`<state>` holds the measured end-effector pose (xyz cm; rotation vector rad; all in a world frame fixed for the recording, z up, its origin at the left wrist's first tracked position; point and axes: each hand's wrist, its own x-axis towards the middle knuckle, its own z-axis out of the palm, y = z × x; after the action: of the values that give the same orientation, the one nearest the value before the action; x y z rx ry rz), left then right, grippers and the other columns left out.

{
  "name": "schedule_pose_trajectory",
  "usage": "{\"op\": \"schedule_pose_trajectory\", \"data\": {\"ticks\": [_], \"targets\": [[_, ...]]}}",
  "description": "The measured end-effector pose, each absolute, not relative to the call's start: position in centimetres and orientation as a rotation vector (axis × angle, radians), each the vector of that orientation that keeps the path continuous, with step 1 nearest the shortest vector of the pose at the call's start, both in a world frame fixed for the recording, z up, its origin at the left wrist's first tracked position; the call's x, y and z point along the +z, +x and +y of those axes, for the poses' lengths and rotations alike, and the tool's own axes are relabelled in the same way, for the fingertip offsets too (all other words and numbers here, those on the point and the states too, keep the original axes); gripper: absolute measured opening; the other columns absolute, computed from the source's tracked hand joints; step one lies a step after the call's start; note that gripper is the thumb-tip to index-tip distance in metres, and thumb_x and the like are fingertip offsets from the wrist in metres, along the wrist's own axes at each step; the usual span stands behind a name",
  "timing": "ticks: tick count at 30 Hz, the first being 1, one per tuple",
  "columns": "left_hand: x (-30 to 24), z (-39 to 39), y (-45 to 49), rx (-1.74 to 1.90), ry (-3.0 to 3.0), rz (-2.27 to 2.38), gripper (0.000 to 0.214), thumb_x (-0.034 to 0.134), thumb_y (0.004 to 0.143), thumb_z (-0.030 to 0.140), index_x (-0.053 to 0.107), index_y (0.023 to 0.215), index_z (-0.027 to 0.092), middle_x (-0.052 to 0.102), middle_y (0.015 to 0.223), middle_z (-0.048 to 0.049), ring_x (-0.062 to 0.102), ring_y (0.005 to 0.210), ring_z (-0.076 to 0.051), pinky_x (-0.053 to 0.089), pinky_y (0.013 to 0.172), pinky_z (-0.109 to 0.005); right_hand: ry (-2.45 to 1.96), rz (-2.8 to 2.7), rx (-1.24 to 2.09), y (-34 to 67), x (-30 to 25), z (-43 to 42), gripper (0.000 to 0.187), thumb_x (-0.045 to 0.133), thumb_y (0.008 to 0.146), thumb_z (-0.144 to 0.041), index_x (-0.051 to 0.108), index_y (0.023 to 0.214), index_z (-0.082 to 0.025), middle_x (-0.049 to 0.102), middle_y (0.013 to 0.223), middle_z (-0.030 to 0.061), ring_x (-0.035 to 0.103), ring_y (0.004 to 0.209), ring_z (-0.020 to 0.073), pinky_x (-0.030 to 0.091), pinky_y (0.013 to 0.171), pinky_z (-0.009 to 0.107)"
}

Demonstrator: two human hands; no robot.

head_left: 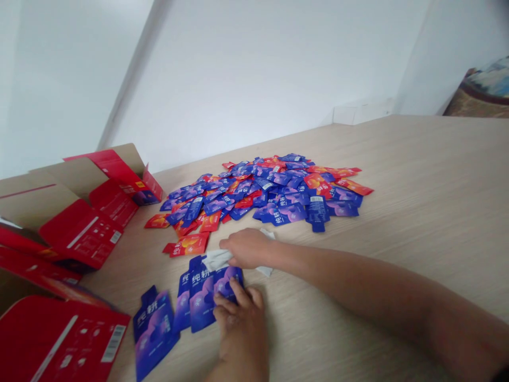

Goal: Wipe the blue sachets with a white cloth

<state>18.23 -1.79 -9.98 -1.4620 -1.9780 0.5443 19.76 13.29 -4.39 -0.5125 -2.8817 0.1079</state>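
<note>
My right hand (248,248) is closed around a crumpled white cloth (218,260), pressed down on the top end of a blue-purple pouch (223,282). On the lower part of that pouch lie the spread fingers of my left hand (240,313), holding it against the table. Two more blue pouches overlap beside it, one in the middle (202,297) and one partly covered (183,307). Further left, a separate blue pouch (154,331) lies flat. Just beyond the cloth rests a red-orange pouch (189,245).
A wide pile of blue and red pouches (254,188) spreads across the table (377,254) ahead. Along the left stand several open red cardboard boxes (85,233) with raised flaps. A clear, low box-like piece (344,115) sits by the white wall at the back.
</note>
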Motion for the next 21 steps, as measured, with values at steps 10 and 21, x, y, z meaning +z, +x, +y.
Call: {"op": "schedule_pose_trajectory", "data": {"ticks": [10, 21], "targets": [[-9.4, -2.0, 18.4, 0.534, -1.442, -1.928, 0.035, 0.043, 0.079, 0.003, 0.066, 0.100, 0.019, 0.066, 0.112, -0.0189, 0.065, 0.091, -0.038, 0.049, 0.069, -0.045, -0.177, -2.937, 0.113, 19.3, -4.5, 11.7, 0.035, 0.051, 0.080, -0.042, 0.054, 0.108, -0.023, 0.065, 0.096, 0.0072, 0.063, 0.082, 0.0237, 0.046, 0.064, 0.033], [-9.7, -2.0, 18.1, 0.538, -1.455, -1.887, 0.034, 0.046, 0.079, 0.005, 0.068, 0.098, 0.022, 0.066, 0.112, -0.0179, 0.064, 0.090, -0.041, 0.047, 0.066, -0.044, -0.225, -2.933, 0.131, 19.1, -5.4, 12.3, 0.037, 0.052, 0.079, -0.044, 0.054, 0.110, -0.024, 0.066, 0.096, 0.0075, 0.064, 0.082, 0.0251, 0.047, 0.062, 0.033]]}}
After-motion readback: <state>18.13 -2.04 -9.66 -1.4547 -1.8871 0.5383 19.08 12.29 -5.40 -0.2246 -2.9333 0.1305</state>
